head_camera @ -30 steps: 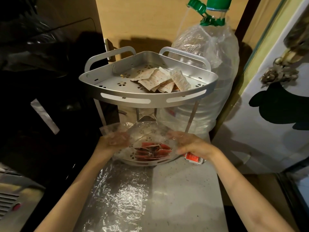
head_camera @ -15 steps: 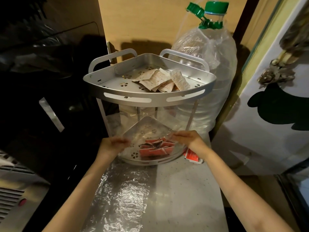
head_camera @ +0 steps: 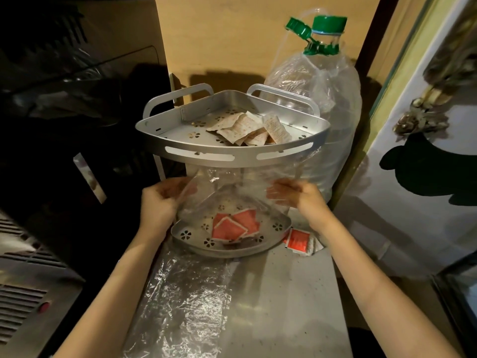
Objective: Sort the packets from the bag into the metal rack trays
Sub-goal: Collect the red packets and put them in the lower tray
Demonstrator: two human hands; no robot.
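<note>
Both hands, left hand (head_camera: pixel 160 202) and right hand (head_camera: pixel 296 195), had raised the clear bag (head_camera: pixel 232 192), each pinching an edge. Red packets (head_camera: pixel 233 224) lay in the lower tray (head_camera: pixel 258 248); bag apparently emptied.

This looks like a small home kitchen corner. A grey speckled counter (head_camera: pixel 291 293) carries a two-level metal corner rack (head_camera: pixel 232 151) of the kind used for kitchen storage, with small food sachets (head_camera: pixel 247 127) in its trays. Part of the counter is covered with crinkled foil (head_camera: pixel 185 301). Behind the rack stands a large plastic water bottle (head_camera: pixel 327 81) with a green cap, against a wooden panel (head_camera: pixel 245 40). On the left is a dark appliance with vent slots (head_camera: pixel 23 301), and on the right is a white door (head_camera: pixel 423 202) with a black cartoon sticker.
</note>
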